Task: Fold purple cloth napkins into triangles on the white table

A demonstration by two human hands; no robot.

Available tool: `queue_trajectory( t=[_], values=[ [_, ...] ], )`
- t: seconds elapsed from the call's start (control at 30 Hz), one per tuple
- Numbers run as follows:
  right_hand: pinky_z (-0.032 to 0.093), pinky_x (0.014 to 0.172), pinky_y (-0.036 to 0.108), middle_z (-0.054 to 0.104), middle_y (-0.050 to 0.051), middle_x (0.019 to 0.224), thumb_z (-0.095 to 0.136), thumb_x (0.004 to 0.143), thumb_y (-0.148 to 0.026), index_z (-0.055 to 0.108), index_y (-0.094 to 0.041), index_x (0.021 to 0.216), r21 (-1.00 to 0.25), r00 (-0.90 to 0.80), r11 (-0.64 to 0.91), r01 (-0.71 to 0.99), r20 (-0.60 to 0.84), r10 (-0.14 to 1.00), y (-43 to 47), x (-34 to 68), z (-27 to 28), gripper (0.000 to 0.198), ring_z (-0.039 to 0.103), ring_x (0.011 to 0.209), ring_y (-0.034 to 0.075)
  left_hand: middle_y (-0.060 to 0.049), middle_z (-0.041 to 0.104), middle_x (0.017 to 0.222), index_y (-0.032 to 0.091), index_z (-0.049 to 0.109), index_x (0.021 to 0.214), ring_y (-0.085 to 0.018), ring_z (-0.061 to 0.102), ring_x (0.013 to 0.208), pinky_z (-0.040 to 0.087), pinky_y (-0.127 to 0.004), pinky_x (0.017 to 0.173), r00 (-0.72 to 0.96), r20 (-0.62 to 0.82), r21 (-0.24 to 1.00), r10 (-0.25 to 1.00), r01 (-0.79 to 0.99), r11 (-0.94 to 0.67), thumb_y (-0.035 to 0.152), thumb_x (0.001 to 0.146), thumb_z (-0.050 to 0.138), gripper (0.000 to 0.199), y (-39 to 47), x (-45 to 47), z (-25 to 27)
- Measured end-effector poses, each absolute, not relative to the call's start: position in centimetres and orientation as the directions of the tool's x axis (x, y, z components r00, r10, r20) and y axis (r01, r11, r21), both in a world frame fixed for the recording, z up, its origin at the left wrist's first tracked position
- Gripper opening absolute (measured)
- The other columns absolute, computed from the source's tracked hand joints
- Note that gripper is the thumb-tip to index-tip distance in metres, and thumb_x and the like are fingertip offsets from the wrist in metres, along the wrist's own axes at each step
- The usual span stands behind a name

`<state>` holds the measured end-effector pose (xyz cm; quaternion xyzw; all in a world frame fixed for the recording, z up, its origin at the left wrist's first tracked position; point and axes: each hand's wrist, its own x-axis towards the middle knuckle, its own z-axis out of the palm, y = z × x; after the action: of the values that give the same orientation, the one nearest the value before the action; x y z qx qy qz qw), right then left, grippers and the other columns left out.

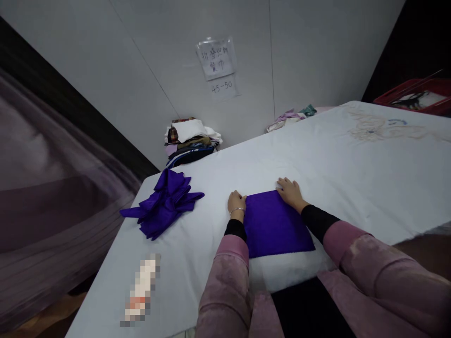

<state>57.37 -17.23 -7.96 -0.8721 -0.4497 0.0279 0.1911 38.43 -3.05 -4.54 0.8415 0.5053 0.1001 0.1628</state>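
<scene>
A purple cloth napkin [276, 227] lies spread out as a flat, nearly square sheet in front of me, its far edge running between my hands. At its far left corner is my left hand [237, 203], closed, with the fingers curled at the cloth's edge. My right hand [289, 192] rests at the far right corner, its fingers apart and reaching onto the white cover, with the thumb side touching the napkin. To the left lies a crumpled heap of purple cloth [165, 202] of the same colour, its folds and points sticking out.
A white cloth covers the table [214, 178]. A stack of folded clothes [192, 141] stands by the wall, and more cloths [291, 117] lie further right. A blurred-out long item [143, 288] lies near left. A red basket [412, 96] is at the far right.
</scene>
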Motion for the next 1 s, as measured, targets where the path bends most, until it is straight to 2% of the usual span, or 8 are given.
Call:
queue_trajectory(
  t=[0.27,0.47,0.57,0.63,0.7,0.83,1.0],
  values=[
    [0.023,0.103,0.053,0.045,0.007,0.140,0.034,0.090,-0.027,0.055,-0.020,0.121,-0.338,0.603,-0.533,0.775,0.147,0.784,-18.3,58.3,-8.3,0.038,0.035,0.129,0.027,-0.005,0.065,0.098,0.020,0.061,0.082,-0.016,0.059,0.096,0.042,-0.025,0.083,0.418,-0.002,0.450,0.909,0.812,-0.372,0.021,0.082,0.052,0.009,-1.7,36.5,-4.7],
    [0.026,0.101,0.057,0.044,0.010,0.140,0.035,0.090,-0.027,0.054,-0.018,0.124,-0.337,0.589,-0.529,0.779,0.102,0.802,-17.7,58.5,-6.5,0.040,0.035,0.130,0.030,-0.008,0.065,0.113,0.016,0.060,0.111,-0.017,0.061,0.101,0.046,-0.026,0.086,0.429,-0.020,0.523,0.903,0.774,-0.357,0.030,0.087,0.048,0.030,-3.1,34.7,-3.3],
    [0.028,0.103,0.050,0.046,0.010,0.139,0.033,0.092,-0.029,0.052,-0.017,0.128,-0.361,0.402,-0.337,0.869,0.122,0.907,-16.3,56.7,-4.9,0.042,0.034,0.131,0.028,-0.009,0.056,0.129,0.017,0.057,0.119,-0.019,0.051,0.119,0.040,-0.031,0.100,0.470,0.010,0.525,0.882,0.749,-0.405,0.027,0.087,0.048,0.035,-6.5,33.0,-3.2],
    [0.033,0.102,0.040,0.054,0.008,0.132,0.033,0.093,-0.031,0.054,-0.019,0.126,-0.384,0.203,-0.140,0.912,0.127,0.971,-14.8,54.3,-4.2,0.041,0.042,0.126,0.024,-0.008,0.048,0.138,0.017,0.055,0.122,-0.020,0.039,0.130,0.032,-0.033,0.108,0.550,0.045,0.494,0.834,0.714,-0.497,0.023,0.085,0.050,0.038,-9.2,32.0,-3.5],
    [0.034,0.100,0.035,0.059,0.005,0.126,0.038,0.092,-0.033,0.058,-0.022,0.123,-0.395,0.071,-0.016,0.919,0.126,0.990,-13.1,51.7,-3.9,0.038,0.047,0.121,0.021,-0.011,0.041,0.143,0.013,0.051,0.126,-0.023,0.031,0.135,0.026,-0.038,0.112,0.636,0.084,0.402,0.767,0.683,-0.610,0.021,0.086,0.048,0.042,-11.5,31.2,-3.9],
    [0.029,0.103,0.043,0.057,0.006,0.128,0.048,0.088,-0.030,0.060,-0.023,0.118,-0.387,-0.011,0.058,0.920,0.122,0.992,-10.3,48.0,-4.6,0.033,0.042,0.126,0.024,-0.014,0.037,0.145,0.009,0.046,0.131,-0.027,0.027,0.137,0.025,-0.043,0.112,0.672,0.028,0.248,0.740,0.712,-0.657,0.024,0.089,0.041,0.045,-13.5,30.3,-4.7],
    [0.026,0.102,0.047,0.054,0.006,0.132,0.051,0.087,-0.031,0.064,-0.024,0.111,-0.389,-0.008,0.049,0.920,0.105,0.994,-8.9,47.5,-6.3,0.028,0.040,0.127,0.025,-0.012,0.031,0.148,0.010,0.038,0.137,-0.025,0.022,0.138,0.022,-0.044,0.113,0.674,0.000,0.185,0.739,0.726,-0.662,0.030,0.093,0.030,0.048,-13.9,29.9,-5.4]
  ],
)
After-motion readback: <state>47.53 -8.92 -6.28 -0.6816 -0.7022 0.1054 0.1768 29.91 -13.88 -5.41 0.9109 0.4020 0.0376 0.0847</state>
